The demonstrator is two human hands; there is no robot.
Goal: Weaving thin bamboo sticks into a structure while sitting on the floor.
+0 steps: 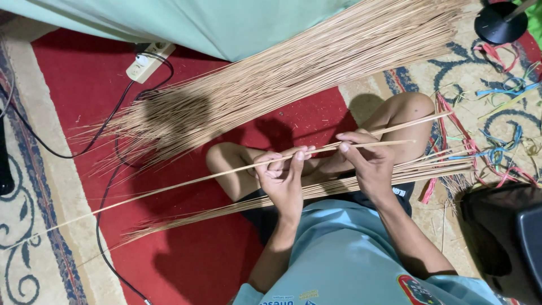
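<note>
I am pinching 2 thin sticks point(226, 172) in my left hand point(284, 179), fingers pressed together around them above my crossed legs. My right hand point(367, 161) is gripping the same sticks farther along, thumb and fingers closed on them. A smaller bundle of sticks point(214, 210) is lying across my lap. The big pile of sticks point(271, 79) is resting on the red rug point(79, 96), reaching toward its far edge near the power strip point(148, 62).

Red patterned carpet point(68, 73) underfoot; pale green cloth point(226, 22) along its far edge; white power strip point(148, 62) beside.
</note>
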